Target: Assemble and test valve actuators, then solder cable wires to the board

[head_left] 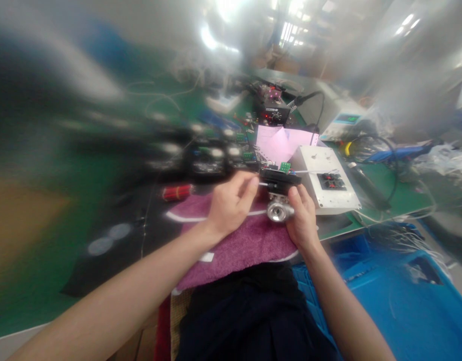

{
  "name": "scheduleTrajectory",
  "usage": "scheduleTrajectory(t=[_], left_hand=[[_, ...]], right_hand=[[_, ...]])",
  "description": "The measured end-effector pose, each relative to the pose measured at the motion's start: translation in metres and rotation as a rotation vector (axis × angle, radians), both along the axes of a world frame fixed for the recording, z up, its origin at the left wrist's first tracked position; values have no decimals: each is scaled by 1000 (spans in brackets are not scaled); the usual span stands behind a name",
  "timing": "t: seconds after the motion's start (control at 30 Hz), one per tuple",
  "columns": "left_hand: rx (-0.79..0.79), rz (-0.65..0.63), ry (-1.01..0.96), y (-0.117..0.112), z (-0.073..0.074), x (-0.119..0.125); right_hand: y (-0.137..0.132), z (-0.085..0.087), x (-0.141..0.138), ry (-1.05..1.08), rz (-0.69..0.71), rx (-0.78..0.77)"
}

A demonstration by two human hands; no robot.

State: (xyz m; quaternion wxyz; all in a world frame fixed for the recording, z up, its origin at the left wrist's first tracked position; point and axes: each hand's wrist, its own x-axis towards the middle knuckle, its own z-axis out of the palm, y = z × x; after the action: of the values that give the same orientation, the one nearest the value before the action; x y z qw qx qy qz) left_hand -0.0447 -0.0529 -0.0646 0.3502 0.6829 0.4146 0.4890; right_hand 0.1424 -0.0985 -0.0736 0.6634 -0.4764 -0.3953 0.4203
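Right grip (304,213) on the black device (282,181), thumb inward, left grip (231,203) opposite.

Pink papers (273,146) lie before a black box (278,119) (its red light (266,117) lit). To its right stands an instrument (333,104) with a green display (348,119). The black mat (103,273) bears 2 pale round patches (120,230).

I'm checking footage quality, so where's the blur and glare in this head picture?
Head view: streaky smearing at the top and left; head view: glare from bright lights along the top; head view: left hand, right hand and black device look clearer, the dark units farther left blurred.
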Motion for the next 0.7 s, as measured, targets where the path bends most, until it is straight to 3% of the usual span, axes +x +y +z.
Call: scheduleTrajectory(t=[0.7], left_hand=[[13, 13, 9, 0, 0, 0]], right_hand=[[0, 1, -1, -10, -4, -11]])
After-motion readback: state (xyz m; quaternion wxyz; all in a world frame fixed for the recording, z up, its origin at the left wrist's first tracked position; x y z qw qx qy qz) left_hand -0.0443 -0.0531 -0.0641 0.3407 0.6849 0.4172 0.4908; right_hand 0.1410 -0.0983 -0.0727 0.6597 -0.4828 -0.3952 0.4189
